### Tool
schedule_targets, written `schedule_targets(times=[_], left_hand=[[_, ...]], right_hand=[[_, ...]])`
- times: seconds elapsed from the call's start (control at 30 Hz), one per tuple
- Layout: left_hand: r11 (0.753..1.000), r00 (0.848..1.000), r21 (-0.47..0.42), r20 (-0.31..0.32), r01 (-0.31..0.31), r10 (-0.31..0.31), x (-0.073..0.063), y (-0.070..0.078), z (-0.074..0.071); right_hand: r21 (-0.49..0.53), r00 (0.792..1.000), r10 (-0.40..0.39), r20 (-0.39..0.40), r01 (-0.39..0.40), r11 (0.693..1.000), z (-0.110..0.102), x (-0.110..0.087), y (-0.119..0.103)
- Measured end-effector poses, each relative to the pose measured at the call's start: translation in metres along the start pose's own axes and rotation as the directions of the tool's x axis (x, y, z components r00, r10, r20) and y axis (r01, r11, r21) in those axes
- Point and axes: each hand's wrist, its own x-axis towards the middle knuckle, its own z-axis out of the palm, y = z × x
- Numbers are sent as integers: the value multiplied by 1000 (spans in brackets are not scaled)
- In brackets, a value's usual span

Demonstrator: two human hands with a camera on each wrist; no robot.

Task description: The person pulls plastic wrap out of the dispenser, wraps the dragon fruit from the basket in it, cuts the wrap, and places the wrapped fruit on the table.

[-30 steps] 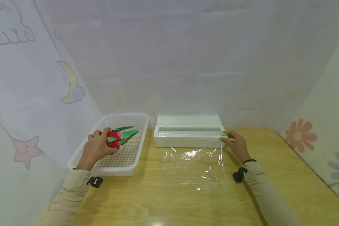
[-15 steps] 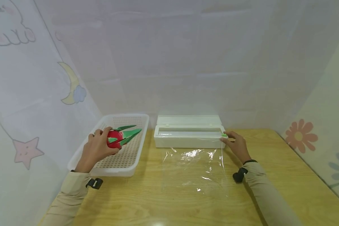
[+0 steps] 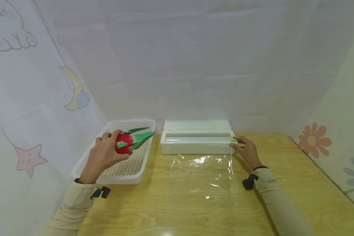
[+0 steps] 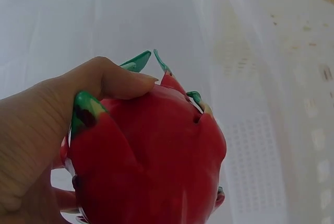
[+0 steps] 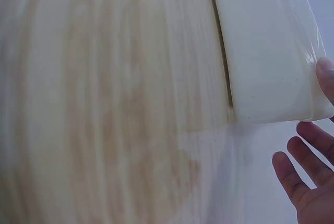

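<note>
My left hand (image 3: 104, 155) grips a red dragon fruit (image 3: 126, 143) with green leaf tips over the white basket (image 3: 118, 179). In the left wrist view, the thumb lies across the top of the dragon fruit (image 4: 162, 156). My right hand (image 3: 247, 153) pinches the right end of a white cling film dispenser (image 3: 197, 149), near its green slider (image 3: 233, 140). The dispenser's lid (image 3: 197, 125) stands raised. A clear sheet of cling film (image 3: 200, 178) runs from its front edge onto the table. In the right wrist view, several fingers of the right hand (image 5: 315, 200) spread beside the box's end.
The perforated basket stands on the wooden table (image 3: 153, 209) at the left, beside the dispenser. Pale fabric walls (image 3: 194, 65) rise behind and at both sides, the left one (image 3: 29, 108) close to the basket.
My left hand has moved slightly right and up with the dragon fruit, whose leaf tips now reach the basket's right rim. The right hand, dispenser and film look unchanged.
</note>
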Motion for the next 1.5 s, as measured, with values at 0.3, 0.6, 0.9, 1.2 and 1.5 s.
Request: schedule_targets(times=[0.3,0.6,0.9,1.2,1.5], left_hand=[[999,998,-26,-37,-47,46,-4,29,-12],[995,994,-34,-57,-95,93,-8,46,-16],[993,991,-28,-62,-119,117,-14,57,-10],[986,984,-20,-81,-163,161,-16,69,-6],[980,978,-42,-81,-195,191,-18,83,1]], right_hand=[[-1,1000,2,-5,-2,1000,1,0,-1],[7,1000,2,-10,-2,1000,3,0,0],[24,1000,16,-12,-16,1000,5,0,0],[25,1000,7,-23,-7,1000,8,1,2],[15,1000,-1,-21,1,1000,9,1,3]])
